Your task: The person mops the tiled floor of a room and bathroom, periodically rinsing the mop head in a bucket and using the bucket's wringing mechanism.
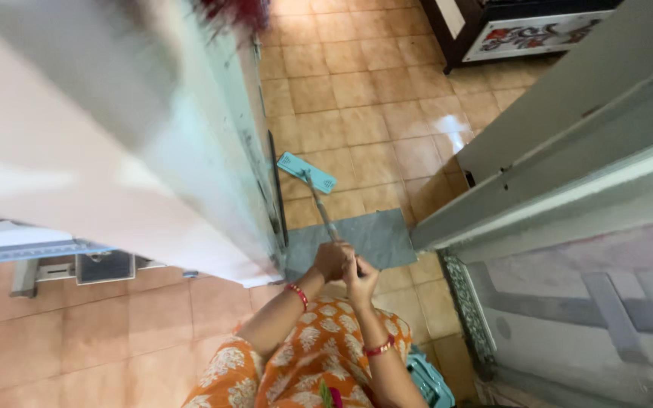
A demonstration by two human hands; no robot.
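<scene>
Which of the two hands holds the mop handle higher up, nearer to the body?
The right hand grips the mop handle nearer the body; the left hand sits further down, toward the mop head.

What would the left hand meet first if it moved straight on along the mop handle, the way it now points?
Probably the floor tiles near the teal mop head. The left hand grips the mop handle, which slopes down over the grey mat; depth is unclear.

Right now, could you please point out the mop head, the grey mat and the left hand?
Mop head (307,173), head view, middle of the teal pad.
Grey mat (378,236), head view, bare right half.
Left hand (332,260), head view, knuckles.
</scene>
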